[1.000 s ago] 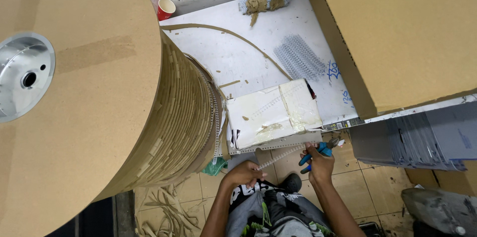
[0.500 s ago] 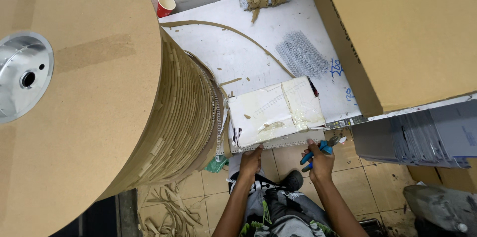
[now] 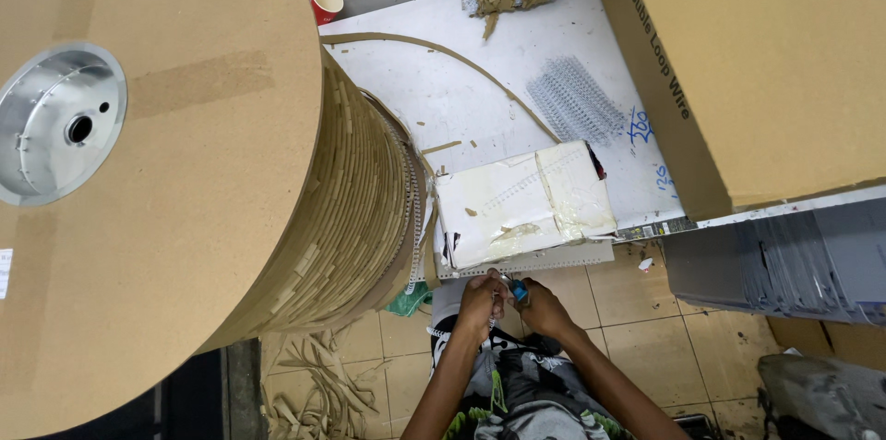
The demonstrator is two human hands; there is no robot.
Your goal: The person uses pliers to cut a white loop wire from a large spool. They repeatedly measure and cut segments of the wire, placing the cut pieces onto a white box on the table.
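Head view: a blue-handled cutter (image 3: pixel 520 291) and wire strip (image 3: pixel 503 278) are gripped by both hands (image 3: pixel 513 302), closed together below the surface's (image 3: pixel 443 99) near edge, seemingly mid-cut.

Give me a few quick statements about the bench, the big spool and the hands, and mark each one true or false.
1. Both hands, left hand and right hand, are together below the white box. True.
2. The red paper cup lies on the floor tiles. False: it stands by the top of the white bench.
3. The big cardboard spool has a metal hub. True.
4. The right hand holds a red tool. False: the blue-handled tool is blue.
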